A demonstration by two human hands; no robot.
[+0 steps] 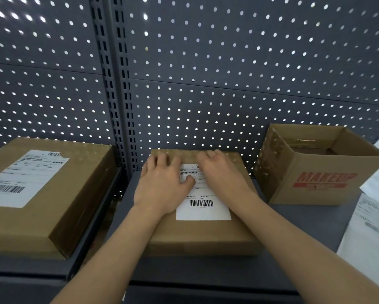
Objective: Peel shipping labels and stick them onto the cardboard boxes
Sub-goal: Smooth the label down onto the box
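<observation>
Two flat hands, the left hand [162, 185] and the right hand [219, 174], press a white label [202, 208] onto the closed middle box [206, 235] at the shelf's [294, 227] back edge. Inside the open box [316, 178] is too dark to see. The hands hide the label's top.

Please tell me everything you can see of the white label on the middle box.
The white label is a rectangular paper sticker with rounded corners, lying flat on top of the closed middle box. It carries small printed lines and a barcode, above a blank strip at its near edge. No wrinkles show. The left hand rests on its left side, thumb on the print; the right hand covers its upper right part, hiding much of the far edge.
</observation>
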